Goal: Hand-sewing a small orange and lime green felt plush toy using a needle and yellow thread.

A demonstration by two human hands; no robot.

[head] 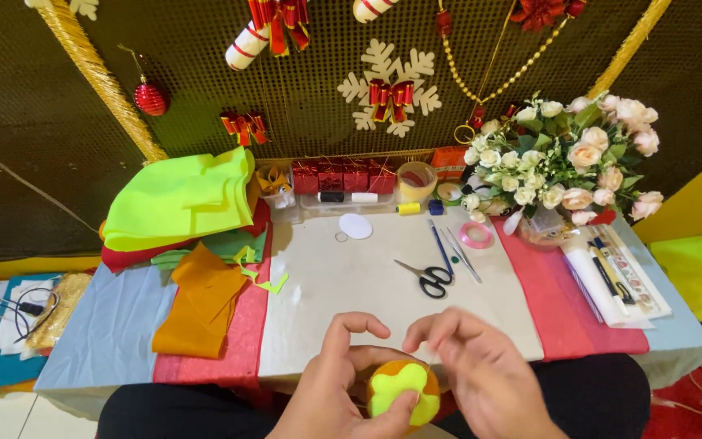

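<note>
My left hand (343,382) holds an orange felt disc (404,390) with a lime-green flower-shaped felt piece on top, the thumb pressing on its lower edge. It sits close to my body at the table's near edge. My right hand (481,374) hovers right beside the disc with fingertips pinched together above its upper right rim; whether they hold a needle or thread is too small to tell. Black-handled scissors (428,276) lie on the pale felt sheet (351,309) just beyond my hands.
Stacked felt sheets in lime green (180,199), orange (201,301) and red lie at the left. A flower bouquet (566,162), pink ribbon roll (475,235), pens (448,248), thread spools, red boxes (343,175) and a tape roll (416,180) stand at the back.
</note>
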